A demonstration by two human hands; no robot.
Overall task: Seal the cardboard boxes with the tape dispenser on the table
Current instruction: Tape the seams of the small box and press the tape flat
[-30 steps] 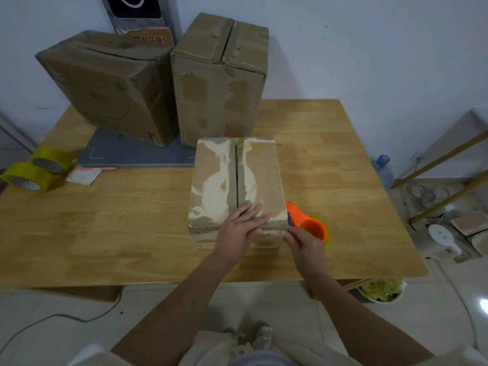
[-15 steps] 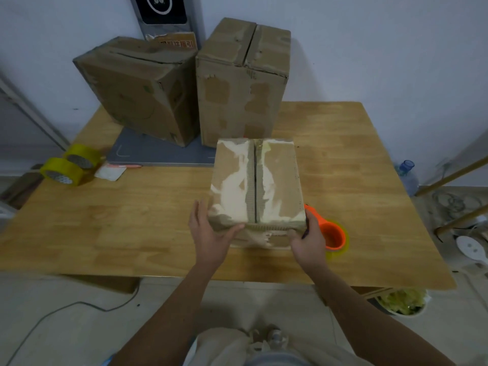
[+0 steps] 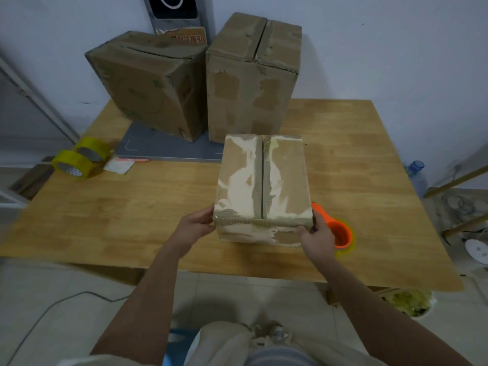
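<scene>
Both hands clasp the small cardboard box (image 3: 262, 186) at its near corners: left hand (image 3: 194, 227) curled on the left corner, right hand (image 3: 315, 237) on the right. Just right of that hand lies the orange tape dispenser (image 3: 339, 231) on the wooden table (image 3: 132, 215). Beyond stand two larger boxes (image 3: 200, 83).

Both forearms are bare from the lower corners of the frame up to the left hand (image 3: 194, 225) and right hand (image 3: 318, 240), with no watch, ring or glove showing. Short pale sleeves (image 3: 79, 361) edge the bottom left. At bottom centre hangs a cream garment (image 3: 224, 342) over blue-grey striped cloth (image 3: 280, 359).
</scene>
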